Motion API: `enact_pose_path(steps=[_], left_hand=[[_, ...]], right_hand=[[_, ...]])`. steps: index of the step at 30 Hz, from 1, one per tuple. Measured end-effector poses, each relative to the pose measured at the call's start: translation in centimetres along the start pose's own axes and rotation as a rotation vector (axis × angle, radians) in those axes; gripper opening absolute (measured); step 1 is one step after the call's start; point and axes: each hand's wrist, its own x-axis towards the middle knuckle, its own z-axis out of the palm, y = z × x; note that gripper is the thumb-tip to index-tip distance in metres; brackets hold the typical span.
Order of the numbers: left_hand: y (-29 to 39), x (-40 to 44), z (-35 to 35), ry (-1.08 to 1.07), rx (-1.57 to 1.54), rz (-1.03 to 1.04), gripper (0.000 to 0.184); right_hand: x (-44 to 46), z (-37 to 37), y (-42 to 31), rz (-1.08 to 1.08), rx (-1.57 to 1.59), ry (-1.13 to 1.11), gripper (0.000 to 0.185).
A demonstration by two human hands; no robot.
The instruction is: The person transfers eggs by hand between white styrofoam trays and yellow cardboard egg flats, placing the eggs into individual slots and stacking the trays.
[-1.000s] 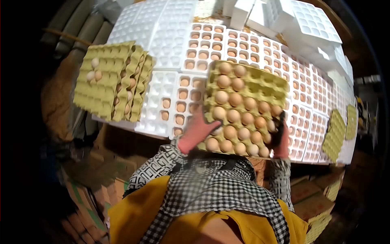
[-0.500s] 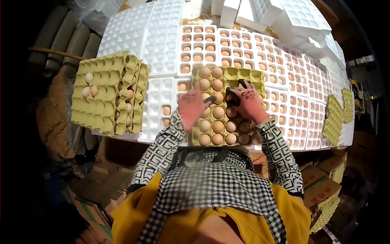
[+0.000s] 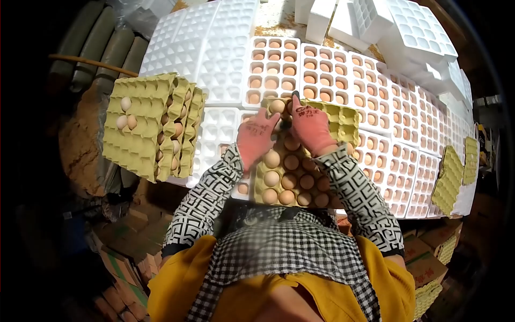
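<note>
A yellow pulp egg tray [image 3: 348, 121] lies before me on the table, with brown eggs [image 3: 288, 181] in its left columns and near rows; bare cups show at its far right. Both my hands wear pink gloves with dark fingertips. My left hand [image 3: 256, 137] is over the tray's left side, fingers curled round an egg that is mostly hidden. Close beside it, my right hand [image 3: 310, 124] reaches to the second column near the far edge, its fingers closed about an egg only partly visible.
White foam trays [image 3: 327, 70] filled with eggs cover the table's middle and right. Unfilled foam trays [image 3: 225, 59] lie at back left. A stack of yellow trays [image 3: 145, 126] with eggs stands left. Foam boxes [image 3: 413, 32] are piled back right; yellow trays [image 3: 447, 182] lie at the right edge.
My right hand has moved left and away from me, from the third column to the second, near the left hand. The left hand's thumb is now tucked in; the view has shifted slightly.
</note>
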Motion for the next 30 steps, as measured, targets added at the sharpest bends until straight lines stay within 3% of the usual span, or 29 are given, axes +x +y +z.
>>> enact_pose_path(steps=[3,5,7,8,9,11,15,16,20,22,24,25,27,30], left_hand=[[-0.7,0.7,-2.2,-0.044,-0.140,0.035,0.067],[-3.2,0.1,-0.9,0.130,-0.519,-0.078,0.063],[-3.6,0.6,-2.7,0.295,-0.552,-0.175,0.061],[-3.4,1.3,-2.8,0.448,-0.449,-0.105,0.057],[-2.7,2.3,-4.0,0.284,-0.398,-0.117,0.052],[-3.1,4.4,-0.9,0.116,-0.114,0.065,0.052],[0.8,6.1,-3.4,-0.236,0.063,-0.050,0.055],[0.5,6.2,-3.2,-0.209,0.042,-0.059,0.057],[-1.6,5.6,-4.2,-0.195,-0.078,0.006,0.057],[-4.5,5.3,-3.9,0.093,-0.338,-0.133,0.058],[-7.9,6.1,-3.8,0.384,-0.478,-0.260,0.060],[-9.8,7.1,-4.5,0.360,-0.456,-0.371,0.060],[-14.1,9.1,-2.6,0.376,-0.338,-0.390,0.062],[-17.6,10.4,-0.2,0.064,-0.261,-0.416,0.062]], right_hand=[[-1.4,-0.4,1.9,-0.068,0.163,0.020,0.072],[-2.5,-0.2,3.0,-0.039,0.377,0.067,0.060],[-2.8,0.1,4.0,-0.067,0.725,0.158,0.052],[-2.4,0.0,4.3,-0.062,0.834,0.312,0.041],[-2.2,-0.7,4.4,-0.009,0.823,0.391,0.037],[-0.5,-1.8,4.3,-0.016,0.413,0.498,0.035],[1.0,-2.1,2.3,-0.244,0.168,0.243,0.053],[1.1,-2.5,2.0,-0.252,0.024,0.128,0.055],[2.8,-1.7,1.9,-0.321,-0.176,0.135,0.025],[3.7,-2.2,3.6,-0.453,-0.117,0.154,0.025],[3.9,-2.7,5.4,-0.514,-0.003,0.095,0.036],[3.5,-3.7,5.2,-0.468,0.015,0.064,0.043],[3.8,-3.7,6.0,-0.445,0.285,0.088,0.043],[7.8,-4.4,4.1,-0.247,0.954,0.156,0.041]])
